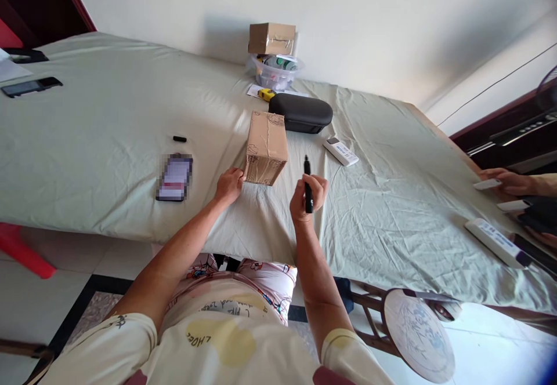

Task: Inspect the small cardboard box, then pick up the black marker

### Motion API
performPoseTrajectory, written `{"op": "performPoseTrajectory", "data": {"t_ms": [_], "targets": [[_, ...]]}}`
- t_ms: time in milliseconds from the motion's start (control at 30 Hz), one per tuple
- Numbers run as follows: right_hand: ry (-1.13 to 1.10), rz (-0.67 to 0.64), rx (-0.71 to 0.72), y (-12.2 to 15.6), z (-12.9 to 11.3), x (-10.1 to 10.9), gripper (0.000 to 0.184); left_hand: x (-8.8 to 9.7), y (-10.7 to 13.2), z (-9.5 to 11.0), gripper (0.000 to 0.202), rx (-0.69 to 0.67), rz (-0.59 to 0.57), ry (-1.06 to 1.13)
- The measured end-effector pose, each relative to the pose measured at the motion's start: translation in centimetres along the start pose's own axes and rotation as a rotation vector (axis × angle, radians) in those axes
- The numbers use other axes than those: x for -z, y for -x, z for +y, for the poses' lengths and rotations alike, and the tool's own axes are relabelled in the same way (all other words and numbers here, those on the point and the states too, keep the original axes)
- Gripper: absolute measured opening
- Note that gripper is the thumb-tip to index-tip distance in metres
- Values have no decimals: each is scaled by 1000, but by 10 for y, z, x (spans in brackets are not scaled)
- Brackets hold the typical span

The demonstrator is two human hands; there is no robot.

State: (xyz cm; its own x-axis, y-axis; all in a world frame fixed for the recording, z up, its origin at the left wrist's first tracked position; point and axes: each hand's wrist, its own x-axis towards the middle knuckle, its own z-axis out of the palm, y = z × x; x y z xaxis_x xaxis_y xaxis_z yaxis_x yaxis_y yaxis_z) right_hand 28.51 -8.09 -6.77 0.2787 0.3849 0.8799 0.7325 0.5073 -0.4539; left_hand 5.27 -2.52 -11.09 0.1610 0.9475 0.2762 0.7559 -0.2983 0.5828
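A taped brown cardboard box [266, 146] stands on the pale green sheet [108, 118] in front of me. My left hand [228, 185] rests against the box's near left corner, fingers curled on it. My right hand [307, 197] is closed around a black marker pen [307, 183], held upright just right of the box and clear of it. The pen's black cap [179, 138] lies apart on the sheet to the left.
A phone [174, 177] lies left of the box. Behind it lie a black case [300, 112], a white remote [341, 151], a yellow tape measure [266, 94], and a plastic tub [274, 73] topped by a second box [272, 38]. Another person's hands [509, 182] are at right.
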Motion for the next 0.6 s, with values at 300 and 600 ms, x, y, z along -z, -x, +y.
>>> {"op": "performPoseTrajectory", "data": {"t_ms": [300,600], "targets": [[355,-334,-397,3,61,-1,58,2,0,-3,33,18,88,9],[603,-674,-587,9,65,-4,55,74,19,-29,32,263,484,-127]]}}
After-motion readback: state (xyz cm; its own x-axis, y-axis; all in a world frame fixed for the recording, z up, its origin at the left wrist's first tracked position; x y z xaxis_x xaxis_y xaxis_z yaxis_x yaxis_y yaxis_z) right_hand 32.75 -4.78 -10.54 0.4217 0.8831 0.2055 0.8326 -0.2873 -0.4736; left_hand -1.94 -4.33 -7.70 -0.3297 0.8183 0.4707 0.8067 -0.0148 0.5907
